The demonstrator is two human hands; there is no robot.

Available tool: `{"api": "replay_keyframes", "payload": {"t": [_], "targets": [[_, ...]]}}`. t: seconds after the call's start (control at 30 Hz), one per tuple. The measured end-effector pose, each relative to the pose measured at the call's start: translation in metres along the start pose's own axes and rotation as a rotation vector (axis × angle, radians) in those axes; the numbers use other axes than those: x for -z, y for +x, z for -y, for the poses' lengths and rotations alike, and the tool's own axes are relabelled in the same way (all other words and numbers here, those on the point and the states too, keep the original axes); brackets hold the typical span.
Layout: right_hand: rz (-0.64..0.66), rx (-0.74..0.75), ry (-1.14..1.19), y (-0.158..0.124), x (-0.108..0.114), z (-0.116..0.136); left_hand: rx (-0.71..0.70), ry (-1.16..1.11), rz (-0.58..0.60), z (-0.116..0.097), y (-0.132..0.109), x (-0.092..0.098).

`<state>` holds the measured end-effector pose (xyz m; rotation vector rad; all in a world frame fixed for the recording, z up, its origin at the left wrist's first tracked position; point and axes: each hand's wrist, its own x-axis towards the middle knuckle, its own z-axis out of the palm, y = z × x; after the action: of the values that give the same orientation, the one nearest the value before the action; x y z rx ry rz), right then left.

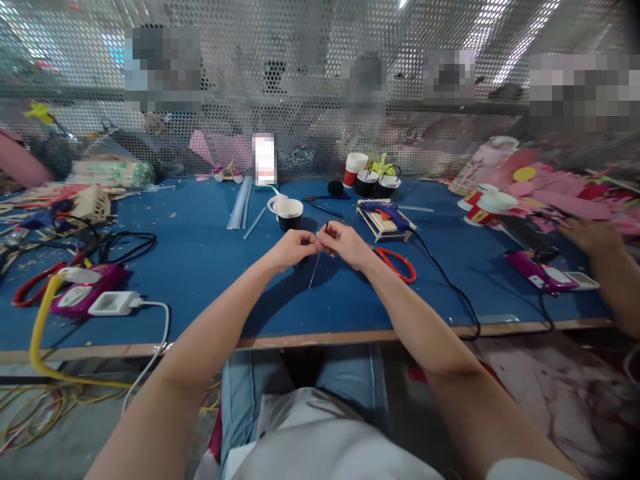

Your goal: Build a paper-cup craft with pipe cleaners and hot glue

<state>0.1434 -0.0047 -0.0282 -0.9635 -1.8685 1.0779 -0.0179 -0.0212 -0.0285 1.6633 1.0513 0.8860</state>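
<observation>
My left hand (296, 247) and my right hand (346, 244) meet above the blue table, their fingertips pinched together. From between them a thin pale twisted strand (314, 272) hangs down toward the tabletop. A small dark piece shows at the right fingertips, too small to name. Just beyond the left hand stands a black paper cup (289, 217) with a white rim. Red-handled scissors (411, 272) lie beside my right wrist, partly hidden by it.
A blue hot glue gun (391, 215) rests on a small wooden stick frame (385, 233), its black cord running to the front edge. Clear glue sticks (240, 204) lie behind. Purple power strips (90, 291) sit at left and right. A co-worker's hand (590, 237) reaches in from the right.
</observation>
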Motion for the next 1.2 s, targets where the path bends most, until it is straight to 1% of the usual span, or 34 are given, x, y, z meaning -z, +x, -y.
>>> {"api": "replay_keyframes", "payload": {"t": [0.07, 0.13, 0.3, 0.37, 0.47, 0.53, 0.63, 0.7, 0.77, 0.9, 0.97, 1.03, 1.1, 1.2], "targets": [[0.055, 0.006, 0.108, -0.0003, 0.0006, -0.0001, 0.052, -0.04, 0.017, -0.0012, -0.0006, 0.0006], [0.05, -0.005, 0.1, 0.0002, 0.0011, -0.0011, 0.066, -0.047, 0.017, -0.0008, -0.0004, 0.0009], [-0.054, -0.015, -0.125, 0.0028, 0.0003, -0.0037, -0.07, 0.079, -0.082, 0.0048, 0.0021, -0.0004], [-0.089, -0.014, -0.169, 0.0033, -0.0008, -0.0036, -0.11, 0.119, -0.095, 0.0063, 0.0026, -0.0014], [-0.126, -0.038, -0.167, 0.0028, -0.0028, -0.0022, -0.125, 0.131, -0.105, 0.0064, 0.0026, -0.0026], [-0.104, -0.053, -0.093, 0.0018, -0.0035, -0.001, -0.11, 0.103, -0.108, 0.0055, 0.0024, -0.003], [-0.013, -0.032, 0.1, 0.0004, -0.0027, -0.0008, -0.038, 0.011, -0.069, 0.0035, 0.0015, -0.0033], [0.028, -0.013, 0.171, -0.0001, -0.0012, -0.0024, 0.014, -0.04, -0.025, 0.0022, 0.0006, -0.0033], [0.033, -0.009, 0.152, -0.0003, 0.0004, -0.0045, 0.044, -0.054, 0.005, 0.0011, -0.0004, -0.0029], [-0.005, -0.019, 0.042, -0.0003, 0.002, -0.0066, 0.065, -0.04, 0.06, -0.0006, -0.0014, 0.0013], [-0.013, -0.021, 0.003, -0.0006, 0.0024, -0.0059, 0.038, -0.005, 0.09, -0.0012, -0.0012, 0.004], [-0.007, -0.02, -0.043, -0.0011, 0.003, -0.0044, -0.033, 0.062, 0.09, -0.0014, -0.0006, 0.0054], [-0.002, -0.023, -0.095, -0.0015, 0.0037, -0.0028, -0.107, 0.175, 0.053, -0.0015, 0.0, 0.0052], [-0.025, -0.024, -0.192, -0.0014, 0.0043, -0.0008, -0.159, 0.409, -0.06, -0.0016, 0.0003, 0.0025]]}}
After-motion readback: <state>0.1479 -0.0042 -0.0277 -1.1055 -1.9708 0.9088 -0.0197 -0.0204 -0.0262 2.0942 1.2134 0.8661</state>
